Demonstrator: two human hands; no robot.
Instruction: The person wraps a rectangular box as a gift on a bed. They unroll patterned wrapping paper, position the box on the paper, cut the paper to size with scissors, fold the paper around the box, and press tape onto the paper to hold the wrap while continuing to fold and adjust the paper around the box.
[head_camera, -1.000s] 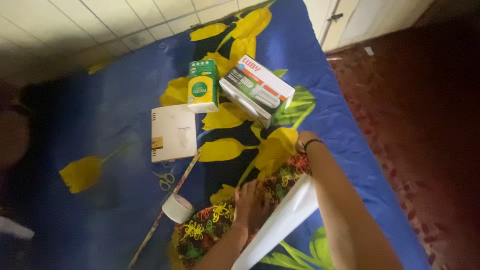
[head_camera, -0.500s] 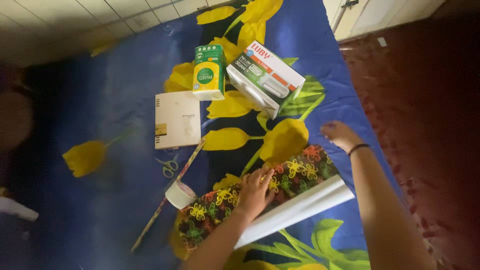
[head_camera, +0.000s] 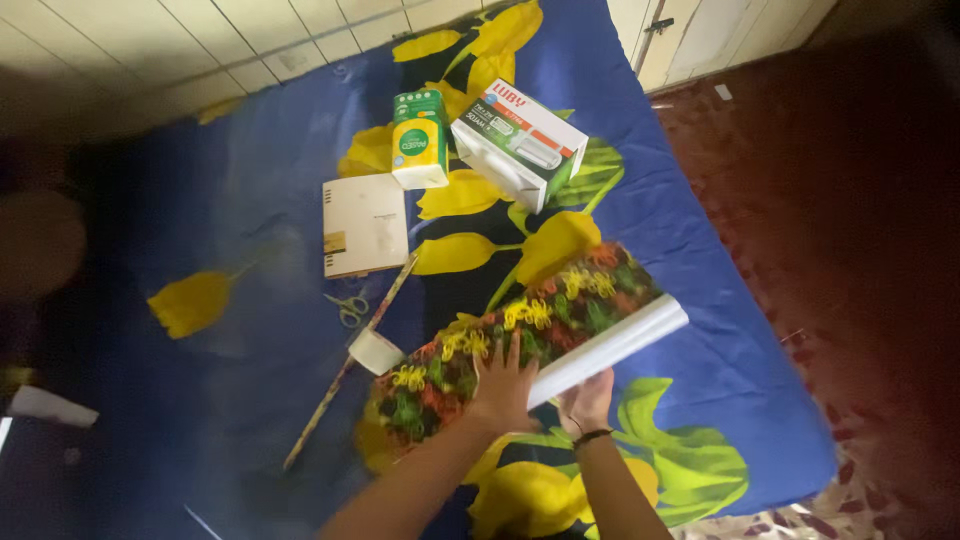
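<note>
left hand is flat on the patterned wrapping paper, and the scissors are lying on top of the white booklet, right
Not quite. The left hand does press flat on the patterned wrapping paper, but the scissors lie on the blue sheet, just below the white booklet, not on top of it. The head view shows this.

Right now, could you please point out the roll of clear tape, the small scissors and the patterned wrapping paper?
roll of clear tape (head_camera: 375, 351), head view, on its top rim.
small scissors (head_camera: 349, 309), head view, on the handles.
patterned wrapping paper (head_camera: 560, 300), head view, on its printed face.
</note>
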